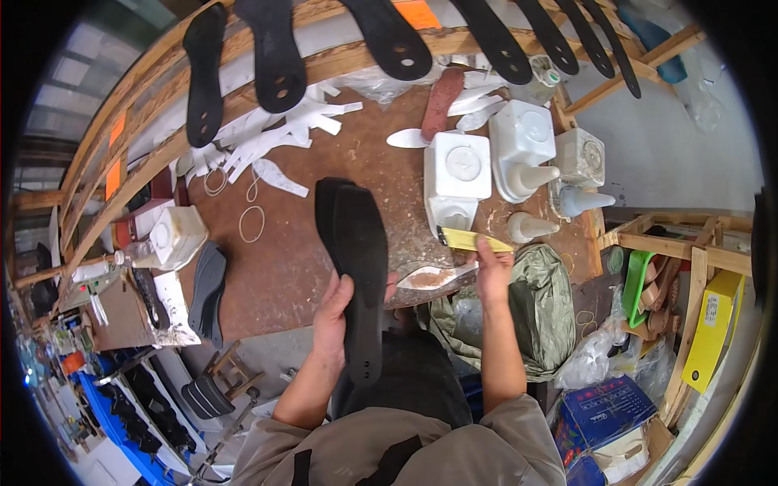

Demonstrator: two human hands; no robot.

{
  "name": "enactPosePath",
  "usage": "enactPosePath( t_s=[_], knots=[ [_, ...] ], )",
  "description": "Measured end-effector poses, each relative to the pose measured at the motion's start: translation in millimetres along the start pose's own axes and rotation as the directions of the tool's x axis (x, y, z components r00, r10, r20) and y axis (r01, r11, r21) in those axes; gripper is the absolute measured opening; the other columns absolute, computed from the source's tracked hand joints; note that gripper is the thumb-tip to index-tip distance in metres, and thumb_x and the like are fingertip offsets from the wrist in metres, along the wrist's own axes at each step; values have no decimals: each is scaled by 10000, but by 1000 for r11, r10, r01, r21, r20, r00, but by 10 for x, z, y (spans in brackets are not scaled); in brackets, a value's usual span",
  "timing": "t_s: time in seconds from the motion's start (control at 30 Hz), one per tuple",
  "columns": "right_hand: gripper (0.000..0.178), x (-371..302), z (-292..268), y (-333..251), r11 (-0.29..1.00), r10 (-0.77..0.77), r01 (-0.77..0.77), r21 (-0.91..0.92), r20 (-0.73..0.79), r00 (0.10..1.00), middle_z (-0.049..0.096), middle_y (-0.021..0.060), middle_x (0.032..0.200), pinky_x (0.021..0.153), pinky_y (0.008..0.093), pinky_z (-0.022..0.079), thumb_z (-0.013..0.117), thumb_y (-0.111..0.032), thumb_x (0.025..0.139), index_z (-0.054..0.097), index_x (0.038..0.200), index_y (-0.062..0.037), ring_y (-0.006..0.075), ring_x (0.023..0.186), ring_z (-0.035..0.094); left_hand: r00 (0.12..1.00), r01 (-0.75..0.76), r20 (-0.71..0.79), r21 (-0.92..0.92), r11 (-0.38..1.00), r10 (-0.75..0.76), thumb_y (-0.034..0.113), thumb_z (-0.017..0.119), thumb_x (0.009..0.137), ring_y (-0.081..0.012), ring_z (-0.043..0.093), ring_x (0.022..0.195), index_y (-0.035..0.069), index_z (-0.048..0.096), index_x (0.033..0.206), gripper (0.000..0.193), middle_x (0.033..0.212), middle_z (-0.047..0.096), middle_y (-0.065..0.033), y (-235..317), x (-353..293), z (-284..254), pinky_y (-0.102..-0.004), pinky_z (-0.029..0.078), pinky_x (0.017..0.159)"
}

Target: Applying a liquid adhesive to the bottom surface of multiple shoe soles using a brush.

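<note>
Holding a stack of black shoe soles upright above the near edge of the tabletop, the left hand has its fingers clamped around the sides, thumb in front. To the right, the right hand pinches a flat yellow tool with a dark end, its fingers closed on it. Just beyond stands a white plastic container. Farther left lie rubber bands and white strips; more black soles rest at the left edge. A crumpled green bag sits near right.
</note>
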State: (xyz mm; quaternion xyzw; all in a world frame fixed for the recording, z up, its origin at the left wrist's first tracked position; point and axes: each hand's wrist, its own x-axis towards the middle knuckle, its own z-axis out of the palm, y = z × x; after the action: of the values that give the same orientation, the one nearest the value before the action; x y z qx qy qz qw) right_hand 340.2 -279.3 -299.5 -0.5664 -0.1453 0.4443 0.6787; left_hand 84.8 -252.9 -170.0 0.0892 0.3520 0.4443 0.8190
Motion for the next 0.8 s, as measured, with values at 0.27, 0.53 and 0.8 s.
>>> enactPosePath(
  t_s=[0.27, 0.53, 0.8],
  knots=[
    [122, -953, 1190, -1575, 998, -3, 33, -57, 454, 891, 655, 110, 722, 461, 230, 433, 644, -69, 874, 648, 908, 48, 137, 535, 583, 998, 58, 44, -186, 981, -51, 299, 444, 981, -291, 537, 1155, 54, 290, 1398, 508, 1289, 484, -210, 64, -422, 223, -378, 431, 993],
    [191, -1347, 1713, -2412, 456, -488, 889, -38, 825, 286, 679, 140, 772, 464, 274, 471, 702, -59, 802, 655, 952, 50, 166, 580, 634, 944, -289, 171, 30, 957, 280, 519, 449, 915, -325, 502, 1199, -11, 336, 1384, 717, 1326, 466, -241, 514, -966, 923, -421, 386, 1047],
    [239, -2015, 1157, -2502, 553, -402, 823, 128, 906, 129, 683, 144, 719, 410, 256, 450, 768, -74, 687, 685, 889, 22, 174, 527, 626, 783, -499, 366, -114, 859, 503, 487, 412, 939, -401, 328, 1330, -50, 198, 1430, 758, 1428, 311, -273, 794, -1270, 1102, -503, 236, 1140]
  ],
)
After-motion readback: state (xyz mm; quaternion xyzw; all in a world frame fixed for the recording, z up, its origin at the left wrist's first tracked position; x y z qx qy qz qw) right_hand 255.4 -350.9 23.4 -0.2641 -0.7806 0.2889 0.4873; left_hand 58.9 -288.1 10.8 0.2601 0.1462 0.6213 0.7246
